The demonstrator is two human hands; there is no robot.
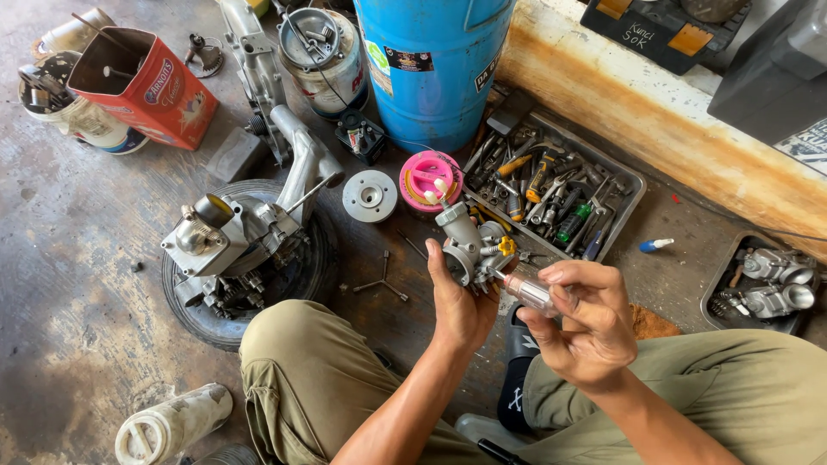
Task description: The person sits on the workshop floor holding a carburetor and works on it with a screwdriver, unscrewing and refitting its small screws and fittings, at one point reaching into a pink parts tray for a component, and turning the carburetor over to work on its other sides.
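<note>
While left hand (459, 303) grips carburetor (471, 245), right hand (586, 323) holds clear syringe (531, 293)

We see a dull grey cast-metal carburetor (469, 245) with a yellow plastic knob, a clear glossy plastic syringe (532, 294), a smooth blue plastic drum (431, 69), a scuffed metal tray (627, 185), and a rough, stained concrete floor (77, 284).

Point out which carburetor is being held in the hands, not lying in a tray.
The grey carburetor with the yellow knob, gripped in the left hand. The other two carburetors lie in the small tray at far right.
</note>
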